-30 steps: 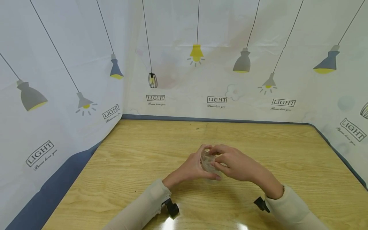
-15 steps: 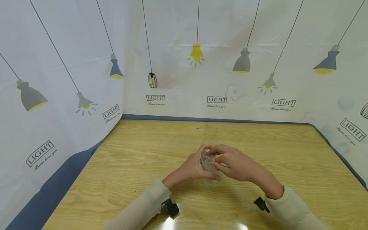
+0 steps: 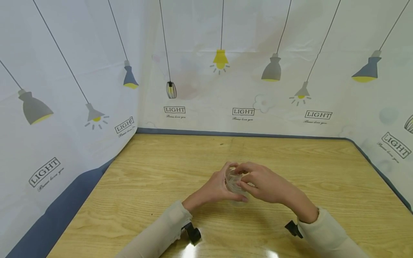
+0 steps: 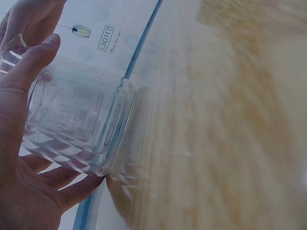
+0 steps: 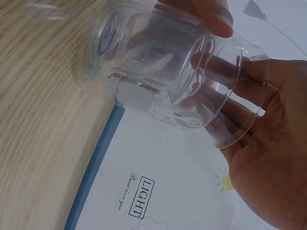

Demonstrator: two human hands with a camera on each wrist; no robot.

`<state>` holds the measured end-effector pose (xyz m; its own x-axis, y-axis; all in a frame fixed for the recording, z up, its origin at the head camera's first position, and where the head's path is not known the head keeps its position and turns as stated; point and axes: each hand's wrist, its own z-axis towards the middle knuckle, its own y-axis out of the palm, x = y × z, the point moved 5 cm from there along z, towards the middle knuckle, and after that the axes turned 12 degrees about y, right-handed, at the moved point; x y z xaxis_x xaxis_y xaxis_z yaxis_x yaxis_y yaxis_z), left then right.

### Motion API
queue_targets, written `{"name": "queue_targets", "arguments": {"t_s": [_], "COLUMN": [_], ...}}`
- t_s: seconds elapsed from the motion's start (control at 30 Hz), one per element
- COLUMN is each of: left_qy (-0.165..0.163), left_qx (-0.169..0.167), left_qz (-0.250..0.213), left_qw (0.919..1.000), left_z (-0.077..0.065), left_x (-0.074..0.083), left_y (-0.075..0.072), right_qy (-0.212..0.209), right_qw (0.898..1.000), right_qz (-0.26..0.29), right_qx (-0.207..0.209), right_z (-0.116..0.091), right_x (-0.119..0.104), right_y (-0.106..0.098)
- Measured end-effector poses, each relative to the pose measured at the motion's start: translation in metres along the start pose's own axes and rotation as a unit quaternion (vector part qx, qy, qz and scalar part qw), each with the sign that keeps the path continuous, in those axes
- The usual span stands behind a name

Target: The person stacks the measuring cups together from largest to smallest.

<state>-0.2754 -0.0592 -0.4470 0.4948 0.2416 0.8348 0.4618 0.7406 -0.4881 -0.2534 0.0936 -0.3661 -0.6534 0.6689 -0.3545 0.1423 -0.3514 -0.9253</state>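
A clear glass beaker with printed markings stands with its base at the tabletop, in front of the person. My left hand holds it round the side, thumb on the near side and fingers on the far side. Over its mouth, my right hand has bent fingers gripping a second clear glass vessel with a thin rim. This upper vessel appears partly inside the beaker. Its full shape is hard to make out through the overlapping glass and the fingers.
A light wood-grain table lies beneath both hands. White sheeting printed with lamps encloses the back and sides, with a dark blue band along the bottom. Black wrist mounts sit under the sleeves.
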Motion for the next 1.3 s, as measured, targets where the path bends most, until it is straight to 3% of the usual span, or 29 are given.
{"name": "queue_targets", "arguments": {"t_s": [0.33,0.6,1.3], "left_qy": [-0.003,0.003,0.001], "left_qx": [0.0,0.005,-0.005], "left_qz": [-0.001,-0.028,-0.009], "left_qw": [1.0,0.9996,0.9999], "left_z": [0.0007,0.0014,-0.0011], "left_x": [0.0006,0.003,0.0008], "left_y": [-0.0005,-0.0002,-0.0003], "right_qy": [0.006,0.009,-0.001], "right_qw": [1.0,1.0,0.999], "right_qz": [0.001,0.003,0.02], "right_qx": [0.003,0.009,0.024], "right_z": [-0.0002,-0.0005,-0.0017], "right_x": [-0.0001,0.0014,-0.0003], "right_y": [-0.001,-0.0005,-0.0013]}}
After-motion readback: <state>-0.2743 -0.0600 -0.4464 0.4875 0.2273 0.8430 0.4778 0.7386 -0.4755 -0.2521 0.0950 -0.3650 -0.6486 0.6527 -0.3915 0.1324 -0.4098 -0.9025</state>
